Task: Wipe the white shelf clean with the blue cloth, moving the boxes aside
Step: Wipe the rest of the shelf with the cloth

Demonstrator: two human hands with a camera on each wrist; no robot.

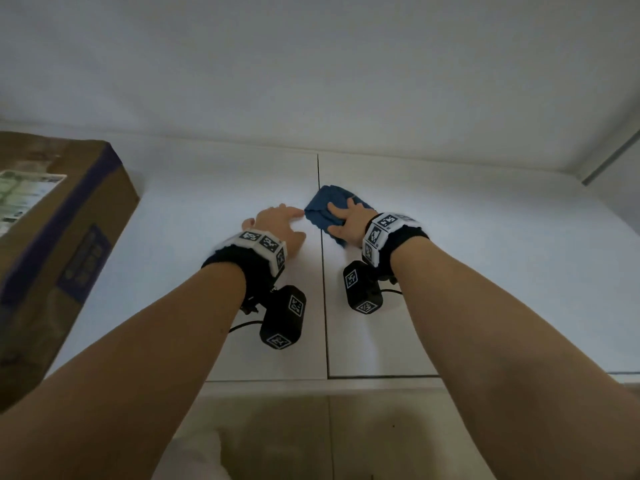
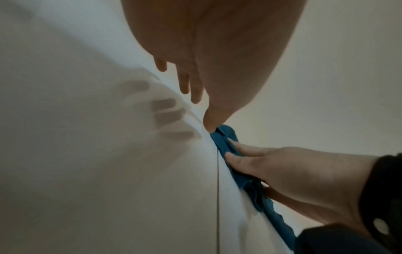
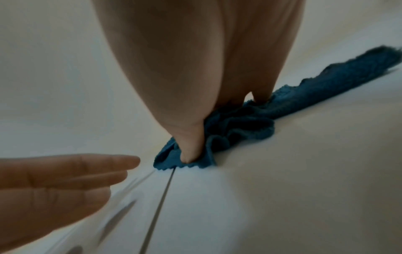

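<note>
The blue cloth (image 1: 329, 199) lies bunched on the white shelf (image 1: 450, 271), just right of a dark seam (image 1: 322, 271) between two panels. My right hand (image 1: 346, 218) presses flat on it with fingers spread. In the right wrist view its thumb (image 3: 191, 146) pushes into the crumpled cloth (image 3: 304, 98). My left hand (image 1: 284, 220) lies flat on the shelf left of the seam, fingers straight, holding nothing. In the left wrist view its thumb tip (image 2: 211, 125) meets the cloth's (image 2: 224, 142) edge. A brown cardboard box (image 1: 62, 237) stands at the far left.
The box carries a white label and purple tape and takes up the shelf's left end. A white back wall (image 1: 311, 81) closes the shelf behind. The shelf's front edge (image 1: 346, 379) runs below my wrists. A side panel (image 1: 616, 157) rises at the right.
</note>
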